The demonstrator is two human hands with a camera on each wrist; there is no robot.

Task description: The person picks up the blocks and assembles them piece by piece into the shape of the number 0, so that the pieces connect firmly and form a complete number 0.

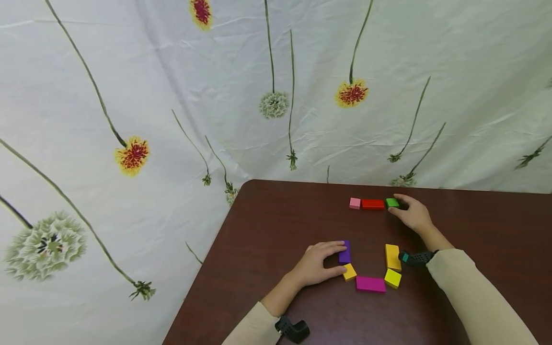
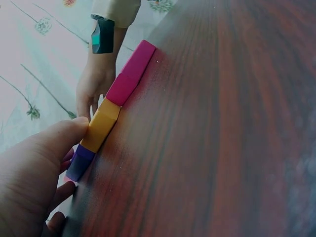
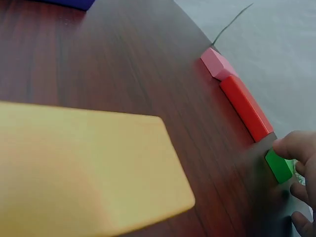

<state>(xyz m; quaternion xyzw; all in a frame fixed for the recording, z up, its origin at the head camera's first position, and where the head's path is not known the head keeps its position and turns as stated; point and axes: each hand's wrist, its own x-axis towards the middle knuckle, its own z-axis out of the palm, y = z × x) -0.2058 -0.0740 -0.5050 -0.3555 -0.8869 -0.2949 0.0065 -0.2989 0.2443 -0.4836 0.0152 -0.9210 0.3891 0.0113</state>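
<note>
My left hand [image 1: 316, 265] rests at the left side of the group of blocks. Its thumb touches an orange block [image 1: 350, 272], and its fingers reach over a purple block [image 1: 344, 255]; both blocks also show in the left wrist view, end to end with the magenta block [image 2: 131, 74]. Further back, my right hand [image 1: 415, 214] pinches a small green block [image 1: 392, 202] between thumb and index finger. That green block lies just right of a red block [image 1: 373, 204], with a narrow gap between them in the right wrist view. A pink block [image 1: 355, 203] adjoins the red one's left end.
A long yellow-orange block [image 1: 393, 257] stands beside my right wrist, above a yellow block [image 1: 393, 278] that meets the magenta block's right end. The dark brown table [image 1: 267, 230] ends at the back against a white flowered cloth [image 1: 233, 72].
</note>
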